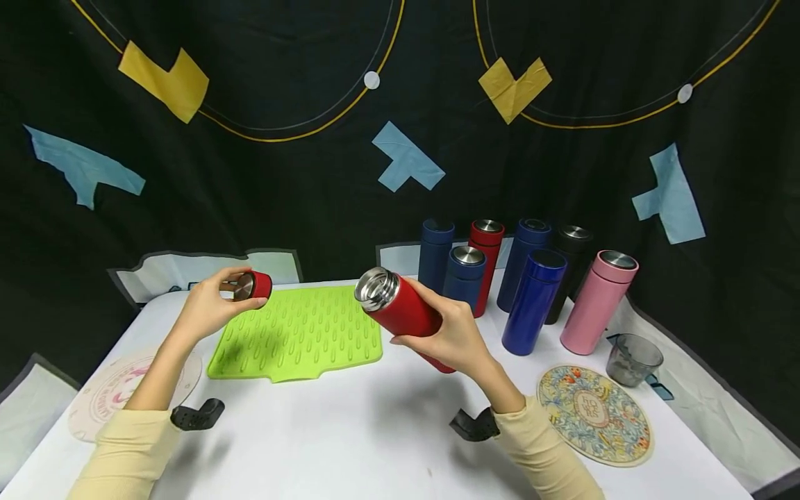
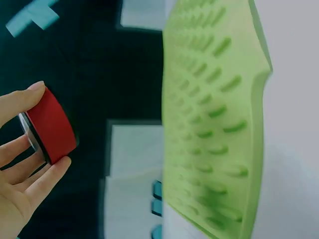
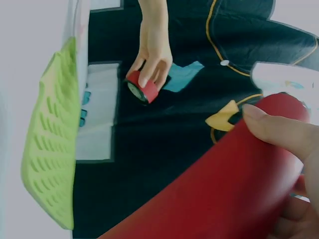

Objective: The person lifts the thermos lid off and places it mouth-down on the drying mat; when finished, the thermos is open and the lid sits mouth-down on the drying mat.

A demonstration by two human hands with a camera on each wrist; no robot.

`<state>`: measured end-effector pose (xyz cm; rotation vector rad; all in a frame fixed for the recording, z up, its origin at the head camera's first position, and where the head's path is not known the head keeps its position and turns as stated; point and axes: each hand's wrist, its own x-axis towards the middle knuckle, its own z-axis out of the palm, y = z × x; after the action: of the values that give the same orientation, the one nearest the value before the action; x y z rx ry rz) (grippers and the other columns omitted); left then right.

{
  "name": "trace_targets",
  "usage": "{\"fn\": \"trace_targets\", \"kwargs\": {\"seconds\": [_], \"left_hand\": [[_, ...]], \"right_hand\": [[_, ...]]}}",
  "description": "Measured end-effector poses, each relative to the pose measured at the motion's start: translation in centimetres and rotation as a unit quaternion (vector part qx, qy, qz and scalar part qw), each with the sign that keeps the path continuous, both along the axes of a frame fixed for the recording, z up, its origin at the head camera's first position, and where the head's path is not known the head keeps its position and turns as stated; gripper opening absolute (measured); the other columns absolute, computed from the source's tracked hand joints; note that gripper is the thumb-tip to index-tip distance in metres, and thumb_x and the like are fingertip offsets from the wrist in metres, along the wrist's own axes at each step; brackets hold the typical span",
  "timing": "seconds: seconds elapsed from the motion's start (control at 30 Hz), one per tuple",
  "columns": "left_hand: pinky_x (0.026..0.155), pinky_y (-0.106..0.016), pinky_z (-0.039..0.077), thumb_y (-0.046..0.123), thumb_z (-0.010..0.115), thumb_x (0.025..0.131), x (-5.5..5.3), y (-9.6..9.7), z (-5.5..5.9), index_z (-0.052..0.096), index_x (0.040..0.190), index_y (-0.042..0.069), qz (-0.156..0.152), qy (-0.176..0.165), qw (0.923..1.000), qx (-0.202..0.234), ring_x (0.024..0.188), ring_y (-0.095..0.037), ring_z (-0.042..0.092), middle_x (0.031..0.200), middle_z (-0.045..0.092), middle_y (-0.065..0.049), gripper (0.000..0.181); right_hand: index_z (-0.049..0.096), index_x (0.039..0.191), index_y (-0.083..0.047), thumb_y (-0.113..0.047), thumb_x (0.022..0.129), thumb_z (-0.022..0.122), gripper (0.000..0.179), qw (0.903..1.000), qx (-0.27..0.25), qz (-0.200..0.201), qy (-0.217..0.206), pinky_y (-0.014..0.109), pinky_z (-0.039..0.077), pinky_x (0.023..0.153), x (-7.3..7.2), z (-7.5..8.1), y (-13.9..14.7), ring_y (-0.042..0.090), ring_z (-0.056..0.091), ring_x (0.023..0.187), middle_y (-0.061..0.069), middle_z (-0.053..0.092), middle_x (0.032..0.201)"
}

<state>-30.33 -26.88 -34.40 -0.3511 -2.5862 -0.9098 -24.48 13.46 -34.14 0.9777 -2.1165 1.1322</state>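
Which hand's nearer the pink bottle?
Right. In the head view, the right hand, gripping the open red bottle, is left of the pink bottle; the left hand, holding the red cap, is much farther left, by the green mat.

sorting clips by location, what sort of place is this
Probably a staged indoor filming or demonstration corner: a black patterned fabric backdrop rises behind a smooth white table, where a silver-lidded pink cylindrical flask stands near several others.
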Motion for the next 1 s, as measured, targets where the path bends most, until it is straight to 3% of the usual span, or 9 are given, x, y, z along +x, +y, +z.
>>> {"fn": "trace_targets", "kwargs": {"seconds": [0.13, 0.4, 0.6, 0.8, 1.0], "left_hand": [[0.075, -0.052, 0.049, 0.030, 0.078, 0.082, -2.0, -1.3, -1.1, 0.050, 0.133, -0.002, 0.014, -0.014, 0.9998, -0.005, 0.104, -0.044, 0.056, 0.118, 0.058, -0.029, 0.066], [0.084, -0.060, 0.045, 0.030, 0.077, 0.082, -5.3, -2.9, -3.6, 0.049, 0.130, -0.008, 0.041, -0.048, 0.9977, -0.022, 0.107, -0.049, 0.052, 0.119, 0.055, -0.036, 0.067], [0.086, -0.063, 0.042, 0.029, 0.076, 0.083, -6.6, -4.3, -5.0, 0.047, 0.129, -0.010, 0.081, -0.060, 0.9944, -0.033, 0.108, -0.054, 0.048, 0.118, 0.053, -0.039, 0.067], [0.089, -0.063, 0.040, 0.029, 0.077, 0.081, -7.8, -4.3, -6.2, 0.046, 0.129, -0.012, 0.081, -0.063, 0.9943, -0.029, 0.109, -0.056, 0.047, 0.118, 0.052, -0.039, 0.070], [0.088, -0.064, 0.041, 0.028, 0.076, 0.081, -8.6, -3.9, -7.6, 0.045, 0.129, -0.014, 0.081, -0.068, 0.9936, -0.040, 0.107, -0.059, 0.045, 0.118, 0.050, -0.042, 0.071]], "right_hand": [[0.056, 0.134, -0.009, -0.016, 0.067, 0.090, 0.075, 0.9990, -0.037, -0.010, -0.023, 0.031, 0.057, 0.078, -0.6, -0.7, -0.9, 0.018, 0.066, 0.093, 0.005, 0.067, 0.116], [0.050, 0.136, -0.011, -0.018, 0.070, 0.088, 0.076, 0.9903, -0.091, -0.047, -0.094, 0.036, 0.056, 0.081, -3.7, -3.2, -2.0, 0.019, 0.065, 0.100, 0.006, 0.066, 0.119], [0.049, 0.136, -0.011, -0.019, 0.071, 0.087, 0.075, 0.9876, -0.105, -0.054, -0.104, 0.034, 0.056, 0.083, -5.4, -3.6, -2.8, 0.018, 0.065, 0.102, 0.006, 0.065, 0.120], [0.049, 0.135, -0.009, -0.016, 0.072, 0.087, 0.074, 0.9822, -0.138, -0.065, -0.110, 0.036, 0.055, 0.085, -7.3, -3.9, -3.3, 0.019, 0.064, 0.104, 0.008, 0.065, 0.120], [0.046, 0.134, -0.008, -0.015, 0.073, 0.086, 0.073, 0.9701, -0.175, -0.083, -0.147, 0.037, 0.053, 0.089, -9.2, -4.5, -4.0, 0.021, 0.064, 0.105, 0.010, 0.066, 0.121]]}}
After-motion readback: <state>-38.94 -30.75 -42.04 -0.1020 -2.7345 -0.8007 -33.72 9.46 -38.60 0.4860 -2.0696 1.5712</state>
